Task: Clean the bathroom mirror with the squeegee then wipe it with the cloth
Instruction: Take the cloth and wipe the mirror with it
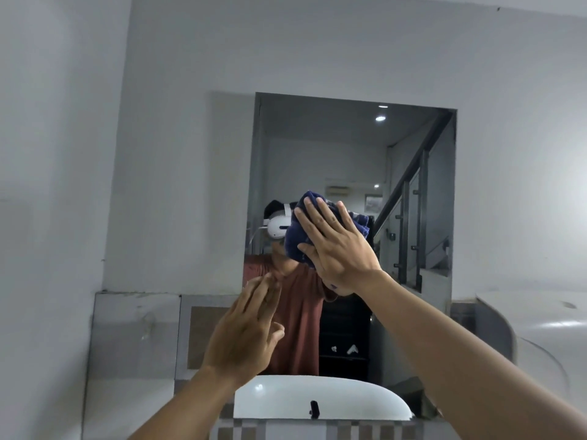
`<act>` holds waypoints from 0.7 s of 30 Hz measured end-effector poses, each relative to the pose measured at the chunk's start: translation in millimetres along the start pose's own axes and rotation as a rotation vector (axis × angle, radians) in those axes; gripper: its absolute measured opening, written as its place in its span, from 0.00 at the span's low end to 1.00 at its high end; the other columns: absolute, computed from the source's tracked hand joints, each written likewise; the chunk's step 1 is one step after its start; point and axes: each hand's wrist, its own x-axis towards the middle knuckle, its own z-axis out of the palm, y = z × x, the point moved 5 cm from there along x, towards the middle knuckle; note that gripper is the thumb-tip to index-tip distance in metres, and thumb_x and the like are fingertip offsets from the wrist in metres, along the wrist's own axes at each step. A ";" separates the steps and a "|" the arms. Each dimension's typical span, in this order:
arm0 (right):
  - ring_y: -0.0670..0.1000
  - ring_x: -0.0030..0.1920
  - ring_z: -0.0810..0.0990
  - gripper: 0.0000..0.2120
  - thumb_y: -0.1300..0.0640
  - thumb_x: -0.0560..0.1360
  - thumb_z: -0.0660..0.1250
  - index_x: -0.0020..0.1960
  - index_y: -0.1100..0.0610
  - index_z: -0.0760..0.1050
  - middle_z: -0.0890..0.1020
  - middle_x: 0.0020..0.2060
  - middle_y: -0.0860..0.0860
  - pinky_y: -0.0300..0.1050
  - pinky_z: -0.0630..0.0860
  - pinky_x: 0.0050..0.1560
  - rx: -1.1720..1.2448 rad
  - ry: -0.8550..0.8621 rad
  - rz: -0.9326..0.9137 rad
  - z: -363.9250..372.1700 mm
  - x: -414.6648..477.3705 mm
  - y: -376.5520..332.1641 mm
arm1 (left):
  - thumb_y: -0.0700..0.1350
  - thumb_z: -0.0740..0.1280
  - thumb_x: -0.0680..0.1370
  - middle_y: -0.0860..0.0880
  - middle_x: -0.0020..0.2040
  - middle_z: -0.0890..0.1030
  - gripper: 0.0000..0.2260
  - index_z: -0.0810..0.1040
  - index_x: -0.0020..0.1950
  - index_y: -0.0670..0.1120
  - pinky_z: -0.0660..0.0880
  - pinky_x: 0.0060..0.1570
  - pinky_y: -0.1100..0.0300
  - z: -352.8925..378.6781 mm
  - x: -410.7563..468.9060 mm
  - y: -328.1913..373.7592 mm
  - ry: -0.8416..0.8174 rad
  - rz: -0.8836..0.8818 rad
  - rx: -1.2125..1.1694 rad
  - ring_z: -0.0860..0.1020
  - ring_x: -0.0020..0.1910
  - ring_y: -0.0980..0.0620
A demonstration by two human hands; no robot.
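Observation:
The bathroom mirror [349,147] hangs on the white wall ahead and reflects a person, a staircase and ceiling lights. My right hand [336,246] lies flat, fingers spread, pressing a dark blue cloth [295,239] against the middle of the glass. My left hand [247,331] is raised lower and to the left, fingers apart, holding nothing; its fingertips are at or near the mirror's lower left part, and I cannot tell whether they touch. No squeegee is in view.
A white basin [320,398] with a small dark tap [313,408] sits below the mirror. Grey and brown wall tiles [136,338] lie to the lower left. A curved white surface [546,325] stands at the right.

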 end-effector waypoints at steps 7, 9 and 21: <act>0.53 0.81 0.45 0.30 0.44 0.83 0.48 0.81 0.57 0.54 0.54 0.81 0.56 0.61 0.49 0.79 0.064 0.029 0.123 -3.1 -17.9 30.7 | 0.57 0.65 0.80 0.43 0.69 0.72 0.24 0.71 0.70 0.45 0.72 0.64 0.50 -26.2 33.1 11.1 0.147 -0.068 -0.022 0.72 0.66 0.43; 0.54 0.81 0.47 0.30 0.44 0.83 0.48 0.80 0.58 0.56 0.54 0.81 0.56 0.61 0.48 0.80 0.075 0.040 0.151 -4.9 -20.9 39.5 | 0.57 0.65 0.80 0.43 0.71 0.70 0.26 0.69 0.74 0.45 0.70 0.67 0.49 -32.1 48.3 10.5 0.162 -0.071 -0.030 0.69 0.69 0.43; 0.57 0.81 0.48 0.29 0.46 0.84 0.48 0.82 0.55 0.52 0.53 0.81 0.57 0.60 0.46 0.80 0.087 0.145 0.362 -5.1 -49.8 108.9 | 0.53 0.65 0.80 0.38 0.78 0.61 0.29 0.64 0.79 0.47 0.64 0.74 0.44 -77.0 137.2 -4.8 0.202 0.011 0.124 0.60 0.76 0.38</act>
